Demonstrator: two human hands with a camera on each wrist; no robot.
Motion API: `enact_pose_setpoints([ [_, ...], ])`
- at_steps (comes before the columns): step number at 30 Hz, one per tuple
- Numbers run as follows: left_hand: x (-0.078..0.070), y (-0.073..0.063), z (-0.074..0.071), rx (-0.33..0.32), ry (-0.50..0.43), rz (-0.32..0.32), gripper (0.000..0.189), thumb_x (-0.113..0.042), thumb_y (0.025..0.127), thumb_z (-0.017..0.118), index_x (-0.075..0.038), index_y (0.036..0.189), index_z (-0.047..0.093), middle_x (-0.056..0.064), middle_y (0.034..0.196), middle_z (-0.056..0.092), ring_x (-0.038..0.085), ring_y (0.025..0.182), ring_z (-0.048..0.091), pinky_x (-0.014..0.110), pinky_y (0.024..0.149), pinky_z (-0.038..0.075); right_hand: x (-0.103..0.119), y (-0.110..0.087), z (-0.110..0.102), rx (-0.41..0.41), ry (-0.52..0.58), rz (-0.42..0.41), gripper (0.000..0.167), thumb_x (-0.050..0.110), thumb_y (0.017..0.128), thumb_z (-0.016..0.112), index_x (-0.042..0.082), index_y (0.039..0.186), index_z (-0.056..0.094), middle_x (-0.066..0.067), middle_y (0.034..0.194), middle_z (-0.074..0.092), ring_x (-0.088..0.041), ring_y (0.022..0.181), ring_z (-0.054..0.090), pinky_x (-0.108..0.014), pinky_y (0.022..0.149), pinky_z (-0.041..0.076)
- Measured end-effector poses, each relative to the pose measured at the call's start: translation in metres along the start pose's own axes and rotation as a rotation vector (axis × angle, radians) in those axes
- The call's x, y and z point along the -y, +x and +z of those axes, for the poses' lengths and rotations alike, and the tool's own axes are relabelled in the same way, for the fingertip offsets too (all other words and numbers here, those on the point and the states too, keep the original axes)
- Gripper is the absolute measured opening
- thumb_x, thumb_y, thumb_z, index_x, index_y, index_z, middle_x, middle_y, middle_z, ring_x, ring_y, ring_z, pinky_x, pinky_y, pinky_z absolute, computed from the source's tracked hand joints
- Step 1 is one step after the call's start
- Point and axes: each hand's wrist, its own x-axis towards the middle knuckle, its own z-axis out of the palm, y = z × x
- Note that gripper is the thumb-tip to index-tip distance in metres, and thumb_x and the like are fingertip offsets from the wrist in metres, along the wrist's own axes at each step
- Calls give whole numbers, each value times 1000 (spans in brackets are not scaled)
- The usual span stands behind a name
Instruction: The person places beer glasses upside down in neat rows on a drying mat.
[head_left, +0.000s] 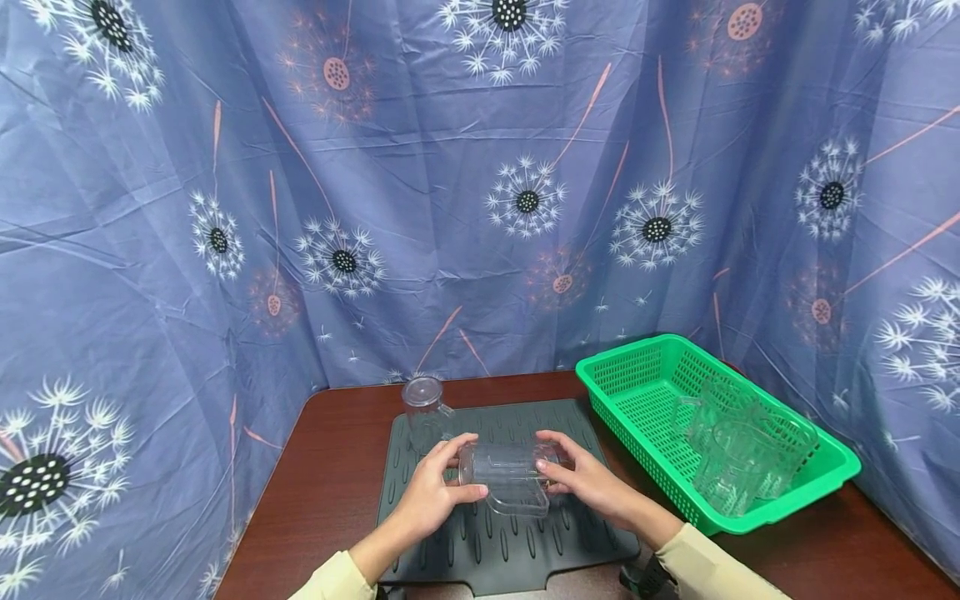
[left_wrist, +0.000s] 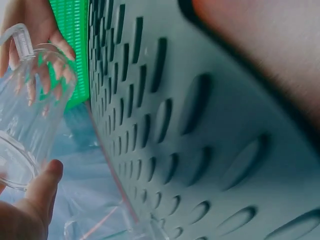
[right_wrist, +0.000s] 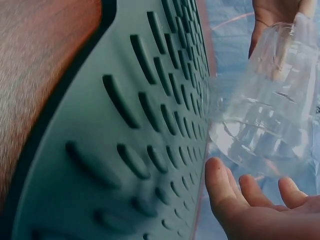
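Observation:
A clear glass mug (head_left: 502, 467) lies sideways in the air over the dark grey drying mat (head_left: 517, 542), its handle toward the person. My left hand (head_left: 435, 492) grips its left end, thumb in front and fingers behind. At the other end, the thumb and fingers of my right hand (head_left: 585, 479) curl about the glass. In the left wrist view, the right hand's fingers show through the mug (left_wrist: 35, 100). The right wrist view has the right fingertips right at the edge of the mug (right_wrist: 270, 105).
A second glass mug (head_left: 423, 408) stands upside down at the mat's back left. To the right, a green plastic basket (head_left: 637, 408) holds several clear glass mugs (head_left: 742, 450) at its near end. The brown table (head_left: 300, 500) meets a blue flowered curtain (head_left: 450, 208) at the back.

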Motion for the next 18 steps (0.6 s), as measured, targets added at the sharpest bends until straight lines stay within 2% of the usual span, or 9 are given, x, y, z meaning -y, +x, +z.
enact_pose_setpoints([
  [4, -4, 9, -1, -1, 80, -1, 66, -31, 84, 82, -28, 144, 53, 4, 124, 55, 28, 121, 56, 41, 93, 54, 2, -4, -9, -17, -34, -27, 63, 36, 103, 58, 14, 155, 31, -27, 152, 39, -43, 130, 51, -51, 98, 52],
  [7, -6, 16, 0, 3, 106, -7, 67, -31, 84, 81, -29, 145, 52, 1, 119, 54, 25, 120, 54, 45, 96, 53, 2, -6, -15, -22, -59, -49, 59, 30, 103, 58, 14, 155, 34, -25, 151, 41, -40, 131, 51, -51, 98, 52],
  [11, -9, 23, 0, 3, 142, -2, 68, -31, 85, 80, -30, 146, 50, 0, 121, 52, 22, 121, 52, 49, 100, 51, 2, -10, -21, -26, -93, -82, 59, 31, 102, 60, 13, 153, 36, -24, 150, 42, -40, 131, 52, -52, 97, 52],
  [18, -14, 31, 2, -32, 293, 18, 70, -37, 84, 79, -41, 146, 48, -5, 124, 50, 21, 117, 54, 47, 90, 47, 4, -17, -28, -29, -193, -113, 58, 34, 101, 61, 14, 151, 40, -24, 151, 41, -48, 133, 48, -49, 97, 52],
])
